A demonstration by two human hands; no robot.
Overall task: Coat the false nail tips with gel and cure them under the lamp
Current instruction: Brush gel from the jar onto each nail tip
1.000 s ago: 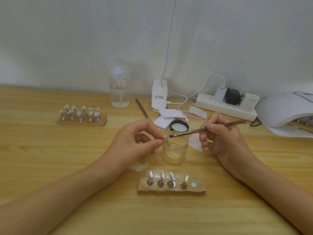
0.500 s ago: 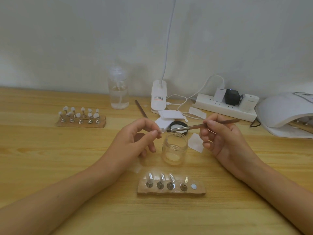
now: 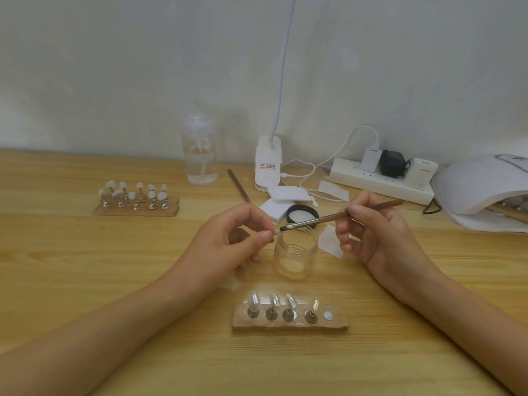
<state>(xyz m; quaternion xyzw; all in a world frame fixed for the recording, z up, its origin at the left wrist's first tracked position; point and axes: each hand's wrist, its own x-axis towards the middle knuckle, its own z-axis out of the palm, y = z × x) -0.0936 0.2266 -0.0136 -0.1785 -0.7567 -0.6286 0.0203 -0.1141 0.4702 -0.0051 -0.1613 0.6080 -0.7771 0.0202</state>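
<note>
L hand (image 3: pixel 228 242) is up over the table (image 3: pixel 85 267), thumb & forefinger pinching a tiny nail tip (image 3: pixel 275 232) — barely visible, just above the rim of the clear jar (image 3: pixel 295 254). R hand (image 3: pixel 377 232) grips the brush (image 3: pixel 337 215) pen-style, bristles right at the tip; contact, can't tell. Front holder (image 3: pixel 290 325) w/ four stands sits nearest, second holder (image 3: pixel 137 208) w/ white tips far left. Curing lamp (image 3: pixel 480 187) at right edge — well apart.
</note>
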